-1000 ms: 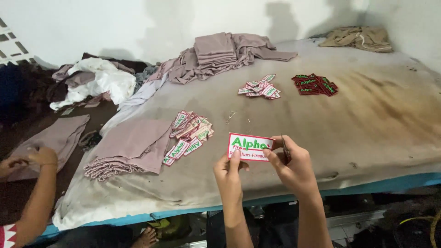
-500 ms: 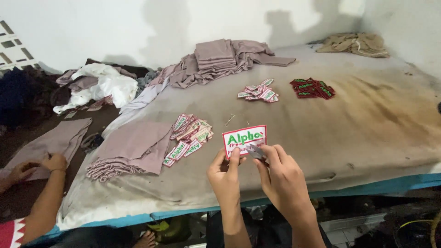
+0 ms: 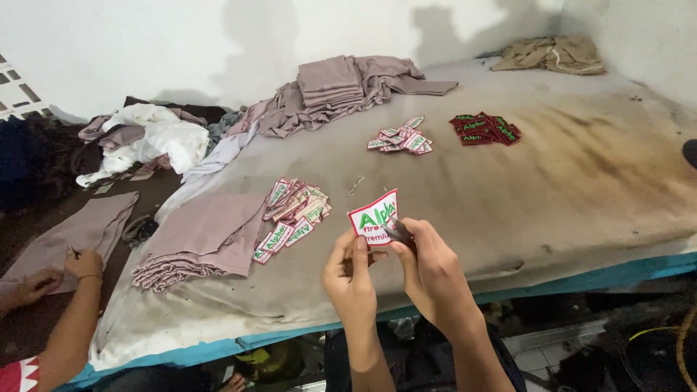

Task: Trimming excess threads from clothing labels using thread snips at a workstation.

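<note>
Over the near edge of the padded worktable with its stained grey cloth cover (image 3: 508,181), in the head view, both of the person's hands work close together. The left hand (image 3: 352,272) is curled, its thumb and fingertips pinching the lower corner of a white rectangular embroidered patch with red border and green lettering (image 3: 372,216), which stands tilted above the cloth just inside the table's front edge. The right hand (image 3: 432,265) is closed around a small dark tool (image 3: 396,232) whose tip touches the patch's lower right edge; what kind of tool it is cannot be told.

Left of the hands, near but apart, lies a loose heap of similar white patches (image 3: 294,210), touching a folded stack of mauve fabric pieces (image 3: 207,236) that reaches the table's left edge. Further back sit a smaller pile of white patches (image 3: 401,138) and, just beside it, a pile of red patches (image 3: 485,128). A heap of mauve cloth with a folded stack on top (image 3: 341,87) lies against the back wall, and a crumpled tan garment (image 3: 552,54) fills the far right corner. The wide right half of the cover, browned by stains, holds nothing else up to the blue front rim (image 3: 624,272).

At the lower left, another person's hand (image 3: 83,263) rests on a mauve sheet (image 3: 72,229) off the table.
</note>
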